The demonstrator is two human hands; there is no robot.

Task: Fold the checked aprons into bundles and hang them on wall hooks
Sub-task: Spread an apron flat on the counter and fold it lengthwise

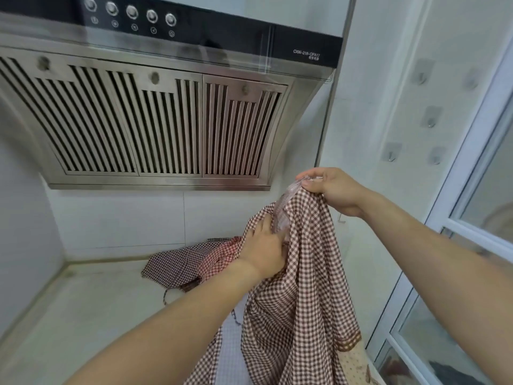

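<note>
Holding the brown checked apron [299,287] up over the worktop [83,315], the right hand [330,190] pinches its top edge while the left hand [263,251] grips lower, so folding has only begun and next needs gathering it toward the wall hooks [430,118] on the right.

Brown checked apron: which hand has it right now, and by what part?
Both. The right hand pinches the brown checked apron at its top edge, holding it up; the left hand grips the cloth lower down, near the middle fold.
</note>
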